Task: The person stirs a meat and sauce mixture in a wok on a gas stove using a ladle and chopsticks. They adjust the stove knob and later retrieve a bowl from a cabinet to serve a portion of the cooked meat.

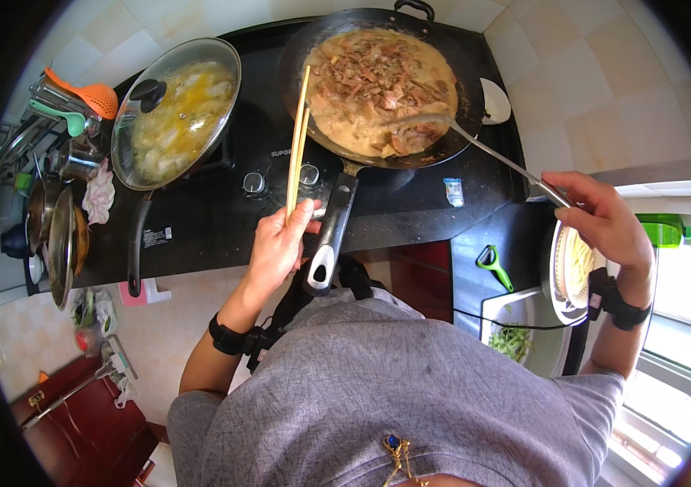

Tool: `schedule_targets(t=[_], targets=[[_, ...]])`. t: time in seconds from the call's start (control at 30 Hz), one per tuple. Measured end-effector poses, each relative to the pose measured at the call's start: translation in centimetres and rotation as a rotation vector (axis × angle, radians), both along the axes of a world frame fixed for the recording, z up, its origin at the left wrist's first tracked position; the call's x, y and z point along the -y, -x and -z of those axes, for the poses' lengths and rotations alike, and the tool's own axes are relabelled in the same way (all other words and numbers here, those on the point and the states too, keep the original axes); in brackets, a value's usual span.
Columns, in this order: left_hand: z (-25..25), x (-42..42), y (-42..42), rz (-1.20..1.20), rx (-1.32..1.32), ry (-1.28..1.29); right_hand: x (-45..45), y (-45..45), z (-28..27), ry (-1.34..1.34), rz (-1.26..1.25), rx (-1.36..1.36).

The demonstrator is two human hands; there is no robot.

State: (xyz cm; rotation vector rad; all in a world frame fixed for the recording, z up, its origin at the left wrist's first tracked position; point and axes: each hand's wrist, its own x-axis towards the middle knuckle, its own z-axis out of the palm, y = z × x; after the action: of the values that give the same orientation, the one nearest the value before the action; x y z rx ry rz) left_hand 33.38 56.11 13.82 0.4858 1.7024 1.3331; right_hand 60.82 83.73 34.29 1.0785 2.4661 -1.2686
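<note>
My left hand (280,243) grips a pair of wooden chopsticks (298,158) that point up and away, their tips at the left rim of a dark wok (296,61). In the wok, sliced meat (382,73) lies in a light brown, cloudy broth. My right hand (601,213) holds the metal handle of a ladle or turner (497,152), whose head rests partly sunk in the broth on the near right side. The wok's long handle (336,225) points towards me, just right of my left hand.
Left of the wok, a glass-lidded pan (178,115) holds yellowish, bubbling food. A white bowl (495,102) sits right of the wok. Further right are a green peeler (494,268), a basket of pale strips (573,268) and a sink (546,347) with green trimmings. Utensils (86,97) crowd the left.
</note>
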Motion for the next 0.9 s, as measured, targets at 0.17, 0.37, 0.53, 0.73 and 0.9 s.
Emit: schedule_targets(t=[0.17, 0.37, 0.53, 0.73, 0.9], targets=[[-0.3, -0.1, -0.2, 0.015, -0.015, 0.000, 0.2, 0.3, -0.2, -0.114, -0.182, 0.094], [-0.8, -0.2, -0.5, 0.025, -0.014, 0.020, 0.5, 2.2, 5.1, -0.074, -0.105, 0.026], [-0.9, 0.6, -0.3, 0.011, -0.007, 0.010, -0.7, 2.3, 3.0, 0.190, 0.080, -0.049], [-0.5, 0.1, -0.8, -0.026, -0.044, 0.004, -1.7, 8.8, 6.6, -0.461, -0.162, -0.230], [0.5, -0.5, -1.5, -0.037, -0.132, -0.035, -4.5, 14.2, 12.8, -0.637, -0.296, -0.323]])
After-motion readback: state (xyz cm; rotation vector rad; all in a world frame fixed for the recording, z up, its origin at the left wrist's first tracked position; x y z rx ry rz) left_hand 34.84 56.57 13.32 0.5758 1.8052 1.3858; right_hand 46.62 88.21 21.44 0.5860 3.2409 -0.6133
